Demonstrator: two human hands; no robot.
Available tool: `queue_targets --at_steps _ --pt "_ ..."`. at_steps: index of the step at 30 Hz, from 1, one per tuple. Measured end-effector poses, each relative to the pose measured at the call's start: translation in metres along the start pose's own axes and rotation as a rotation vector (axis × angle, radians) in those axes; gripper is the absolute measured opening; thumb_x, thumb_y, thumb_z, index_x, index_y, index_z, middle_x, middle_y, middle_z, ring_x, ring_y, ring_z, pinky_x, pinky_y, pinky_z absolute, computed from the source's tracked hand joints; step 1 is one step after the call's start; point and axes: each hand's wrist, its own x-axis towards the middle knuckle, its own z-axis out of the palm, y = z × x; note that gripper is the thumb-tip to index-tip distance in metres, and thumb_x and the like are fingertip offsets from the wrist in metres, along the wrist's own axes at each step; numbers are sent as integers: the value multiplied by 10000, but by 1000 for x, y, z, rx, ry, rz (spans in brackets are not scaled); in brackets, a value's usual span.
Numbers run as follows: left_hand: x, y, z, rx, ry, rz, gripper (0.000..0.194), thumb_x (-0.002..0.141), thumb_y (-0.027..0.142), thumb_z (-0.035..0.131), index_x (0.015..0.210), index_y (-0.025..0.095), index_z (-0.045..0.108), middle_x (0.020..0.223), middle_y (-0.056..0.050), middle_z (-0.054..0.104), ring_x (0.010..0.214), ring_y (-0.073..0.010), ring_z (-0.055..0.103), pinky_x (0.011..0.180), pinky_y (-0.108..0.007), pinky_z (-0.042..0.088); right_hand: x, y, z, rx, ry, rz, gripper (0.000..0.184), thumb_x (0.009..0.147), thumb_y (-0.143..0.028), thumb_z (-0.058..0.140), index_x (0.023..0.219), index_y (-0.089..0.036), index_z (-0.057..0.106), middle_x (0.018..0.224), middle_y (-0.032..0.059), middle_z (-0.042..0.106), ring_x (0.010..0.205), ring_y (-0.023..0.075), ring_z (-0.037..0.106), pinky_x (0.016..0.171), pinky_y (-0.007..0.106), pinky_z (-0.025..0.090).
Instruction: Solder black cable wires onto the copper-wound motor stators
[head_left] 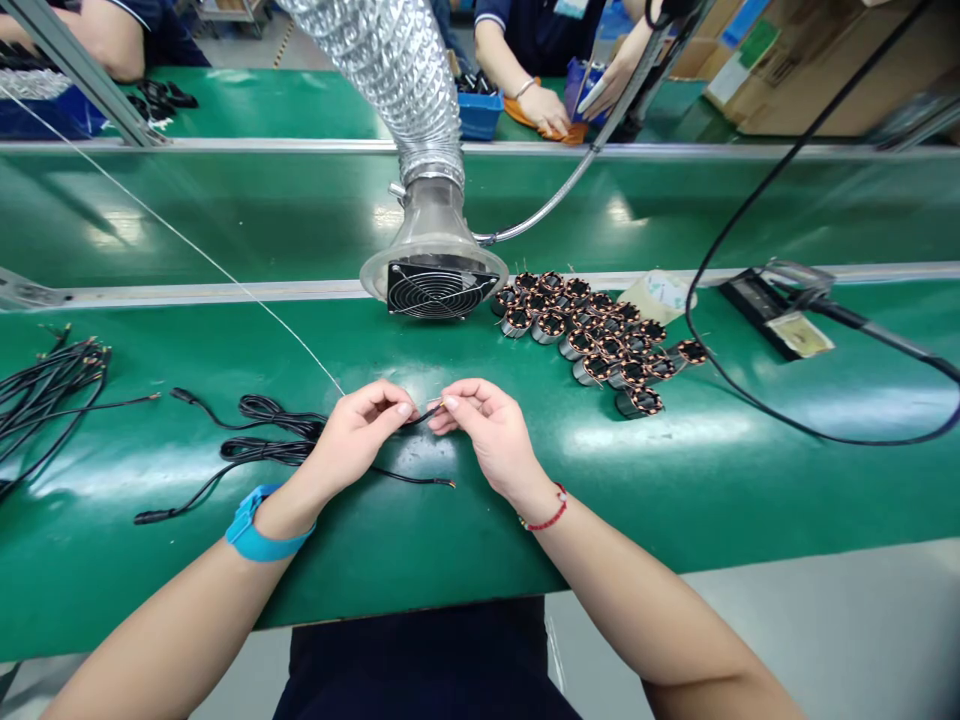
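The left hand [369, 428] is pinching a black cable [422, 417]; the right hand [486, 428] is holding its orange-tipped end [441, 404], both grips closed; it is bridging the hands over the green bench [465, 560]. Copper-wound cores [592, 369] are sitting near the fan hood [431, 235].

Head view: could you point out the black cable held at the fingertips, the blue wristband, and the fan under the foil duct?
Black cable [425, 416]: head view, on its exposed stretch near the tip.
Blue wristband [259, 544]: head view, on the strap.
Fan [439, 291]: head view, on the middle of its round grille.
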Motion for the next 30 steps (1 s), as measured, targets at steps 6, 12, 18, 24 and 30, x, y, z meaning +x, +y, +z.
queue_targets --at_steps 6,12,18,24,30 --pt "1 4 -2 53 -33 -2 193 838 333 662 738 168 656 745 -10 658 737 -137 583 725 -246 459 -2 -1 -1 -99 -21 -35 294 730 -446 780 808 -199 640 711 -12 711 624 116 682 657 269 577" --pt "3 14 -5 -17 -249 -58 175 872 344 625 876 176 673 857 -40 706 835 -166 648 819 -293 501 -6 -6 -1 -412 -120 -222 129 828 -327 665 757 -221 643 743 -8 655 722 129 616 709 292 524" --pt "-1 14 -7 -213 -402 -224 211 859 374 649 838 165 628 710 -14 650 584 -105 574 600 -242 474 -9 -8 -4 -640 -216 -419 104 892 -261 596 801 -236 641 767 -1 602 755 146 555 726 309 481" --pt "-2 20 -2 -141 -262 -178 153 778 295 689 741 163 623 642 36 540 570 -74 454 563 -205 370 -10 -4 -2 -703 -199 -497 105 908 -235 581 814 -227 626 782 -2 602 771 144 555 741 309 459" --pt "5 21 3 52 -96 -103 156 741 303 658 687 167 602 645 17 572 612 -111 492 610 -242 388 -3 -10 -12 -704 5 -448 102 898 -249 568 952 -241 655 886 16 658 813 153 608 755 314 495"
